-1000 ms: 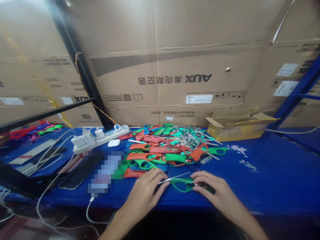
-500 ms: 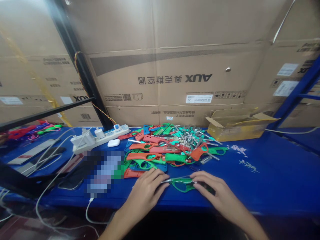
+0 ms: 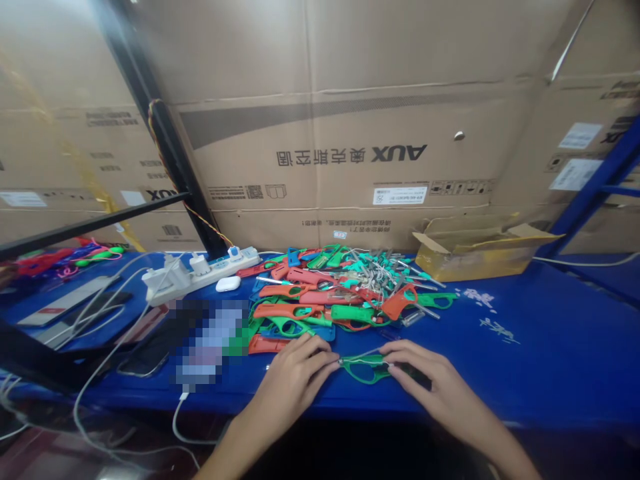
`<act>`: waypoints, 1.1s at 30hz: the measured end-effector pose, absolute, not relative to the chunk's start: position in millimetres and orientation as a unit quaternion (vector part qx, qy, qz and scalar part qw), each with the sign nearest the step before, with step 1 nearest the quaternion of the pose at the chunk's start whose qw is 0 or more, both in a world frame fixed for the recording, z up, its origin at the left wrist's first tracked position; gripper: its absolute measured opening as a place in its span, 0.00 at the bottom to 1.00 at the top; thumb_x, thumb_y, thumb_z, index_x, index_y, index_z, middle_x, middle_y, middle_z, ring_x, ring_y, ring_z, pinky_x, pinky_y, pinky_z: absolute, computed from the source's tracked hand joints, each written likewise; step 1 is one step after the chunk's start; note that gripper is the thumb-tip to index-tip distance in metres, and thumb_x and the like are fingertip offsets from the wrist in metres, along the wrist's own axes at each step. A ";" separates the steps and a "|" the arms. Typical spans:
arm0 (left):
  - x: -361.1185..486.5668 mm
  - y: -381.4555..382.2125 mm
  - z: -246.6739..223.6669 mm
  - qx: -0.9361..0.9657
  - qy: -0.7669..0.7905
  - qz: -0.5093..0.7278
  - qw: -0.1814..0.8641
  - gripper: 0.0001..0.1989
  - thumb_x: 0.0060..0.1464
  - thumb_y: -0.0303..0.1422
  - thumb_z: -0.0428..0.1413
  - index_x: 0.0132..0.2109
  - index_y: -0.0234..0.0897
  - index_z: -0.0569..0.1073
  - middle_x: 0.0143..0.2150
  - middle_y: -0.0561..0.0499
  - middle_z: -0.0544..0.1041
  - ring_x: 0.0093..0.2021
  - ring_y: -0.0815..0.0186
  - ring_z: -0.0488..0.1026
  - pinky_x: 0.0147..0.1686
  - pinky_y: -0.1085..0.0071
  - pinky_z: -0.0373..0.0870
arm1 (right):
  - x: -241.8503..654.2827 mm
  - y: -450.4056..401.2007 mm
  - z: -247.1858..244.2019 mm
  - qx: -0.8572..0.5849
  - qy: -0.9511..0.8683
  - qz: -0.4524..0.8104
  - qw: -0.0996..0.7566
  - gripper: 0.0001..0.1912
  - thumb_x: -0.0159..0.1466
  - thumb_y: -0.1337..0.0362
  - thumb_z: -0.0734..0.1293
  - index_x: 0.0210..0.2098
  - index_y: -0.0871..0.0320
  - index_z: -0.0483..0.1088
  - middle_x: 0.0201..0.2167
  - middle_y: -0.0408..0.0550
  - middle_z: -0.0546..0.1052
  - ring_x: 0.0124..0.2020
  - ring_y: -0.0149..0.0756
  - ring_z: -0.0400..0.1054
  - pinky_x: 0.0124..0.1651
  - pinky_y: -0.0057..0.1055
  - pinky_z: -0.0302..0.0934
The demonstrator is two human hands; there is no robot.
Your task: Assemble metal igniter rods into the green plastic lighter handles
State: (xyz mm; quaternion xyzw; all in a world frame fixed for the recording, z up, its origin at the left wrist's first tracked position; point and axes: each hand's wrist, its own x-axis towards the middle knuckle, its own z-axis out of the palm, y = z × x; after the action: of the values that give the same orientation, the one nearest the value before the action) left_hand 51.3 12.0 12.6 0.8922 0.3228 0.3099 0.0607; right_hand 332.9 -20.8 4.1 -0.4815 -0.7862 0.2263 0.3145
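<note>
Just above the blue table's front part, a green long-nosed gas lighter casing [image 3: 367,370] is stretched between both hands, its loop-shaped trigger guard facing me. My left hand [image 3: 300,370] is closed in a pinch at the casing's left end, and its fingers hide the metal tube there. On the other end, my right hand [image 3: 425,373] grips the casing between thumb and fingers. A thin pale wire runs along the part between the hands. Behind them lies a heap of orange, green and blue lighter casings [image 3: 290,311], with metal tubes and teal parts [image 3: 383,275] piled on top.
An opened cardboard box [image 3: 480,263] stands at the back right. Small pink pieces [image 3: 479,299] and thin pale pieces [image 3: 499,329] lie scattered before it. To the left are a white power strip [image 3: 210,275], a white earphone case [image 3: 229,285], phones and loose white cables.
My left fingertips have shifted slightly right and now cover the metal tube that showed before. My right hand keeps its grip on the green casing, almost unmoved.
</note>
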 end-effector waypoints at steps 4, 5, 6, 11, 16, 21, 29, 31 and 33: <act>51.6 11.1 13.3 0.894 0.318 0.309 0.065 0.12 0.72 0.32 0.51 0.48 0.40 0.80 0.41 0.48 0.78 0.41 0.61 0.75 0.41 0.64 0.76 | 333.1 -20.4 3.9 -0.477 -0.789 0.224 0.316 0.14 0.75 0.55 0.61 0.43 0.52 0.77 0.53 0.50 0.79 0.54 0.42 0.75 0.58 0.37 0.68; 51.5 10.9 13.2 0.894 0.317 0.310 0.062 0.12 0.72 0.32 0.51 0.48 0.40 0.80 0.41 0.48 0.78 0.41 0.61 0.75 0.42 0.64 0.76 | 333.5 -20.0 3.4 -0.476 -0.789 0.225 0.318 0.13 0.74 0.55 0.61 0.43 0.52 0.77 0.53 0.50 0.79 0.54 0.42 0.75 0.57 0.38 0.68; 51.5 10.7 12.9 0.894 0.316 0.311 0.058 0.12 0.72 0.32 0.51 0.48 0.40 0.80 0.41 0.48 0.78 0.41 0.61 0.75 0.42 0.65 0.76 | 333.9 -19.6 2.7 -0.475 -0.788 0.227 0.319 0.13 0.74 0.55 0.62 0.43 0.52 0.77 0.53 0.50 0.79 0.53 0.43 0.75 0.57 0.38 0.68; 52.5 10.5 10.4 0.899 0.318 0.301 0.017 0.14 0.73 0.31 0.50 0.47 0.39 0.81 0.41 0.46 0.77 0.41 0.61 0.75 0.39 0.65 0.76 | 334.5 -18.3 0.0 -0.475 -0.781 0.242 0.325 0.12 0.74 0.56 0.63 0.42 0.52 0.76 0.52 0.49 0.79 0.53 0.42 0.75 0.57 0.38 0.68; 53.2 11.6 9.7 0.901 0.319 0.294 0.017 0.12 0.72 0.32 0.50 0.48 0.39 0.80 0.43 0.47 0.77 0.43 0.59 0.75 0.40 0.64 0.76 | 331.3 -18.2 2.1 -0.479 -0.778 0.240 0.329 0.12 0.74 0.57 0.63 0.42 0.51 0.78 0.51 0.49 0.79 0.52 0.42 0.76 0.57 0.39 0.68; 53.1 11.5 10.9 0.897 0.319 0.304 0.023 0.13 0.73 0.32 0.49 0.47 0.39 0.79 0.41 0.47 0.77 0.42 0.61 0.76 0.41 0.65 0.76 | 330.8 -18.9 -4.7 -0.467 -0.796 0.196 0.332 0.12 0.73 0.60 0.63 0.45 0.50 0.80 0.52 0.49 0.80 0.51 0.42 0.77 0.57 0.39 0.70; 52.4 12.9 7.6 0.894 0.324 0.306 0.039 0.12 0.73 0.32 0.49 0.46 0.38 0.78 0.42 0.47 0.77 0.42 0.60 0.75 0.41 0.65 0.75 | 338.2 -34.7 -20.0 -0.479 -0.837 0.070 0.254 0.21 0.73 0.60 0.63 0.65 0.43 0.70 0.64 0.47 0.73 0.63 0.47 0.70 0.69 0.52 0.60; 52.1 13.5 6.8 0.895 0.325 0.304 0.043 0.12 0.73 0.33 0.49 0.46 0.37 0.78 0.42 0.47 0.76 0.42 0.60 0.75 0.42 0.64 0.75 | 337.5 -36.9 -19.7 -0.487 -0.838 0.064 0.237 0.22 0.74 0.58 0.63 0.67 0.43 0.67 0.66 0.46 0.71 0.64 0.49 0.69 0.68 0.52 0.62; 51.7 13.8 6.1 0.895 0.324 0.302 0.049 0.13 0.73 0.33 0.49 0.46 0.37 0.77 0.42 0.47 0.76 0.42 0.60 0.74 0.42 0.64 0.74 | 336.2 -37.6 -19.8 -0.493 -0.837 0.057 0.230 0.22 0.74 0.57 0.62 0.67 0.43 0.66 0.66 0.46 0.71 0.64 0.49 0.68 0.67 0.51 0.64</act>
State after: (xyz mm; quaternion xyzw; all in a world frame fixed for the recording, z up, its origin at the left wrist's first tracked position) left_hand 51.7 13.8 6.1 0.8952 0.3243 0.3016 0.0488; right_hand 336.2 -37.6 -19.8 -0.4928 -0.8372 0.0572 0.2303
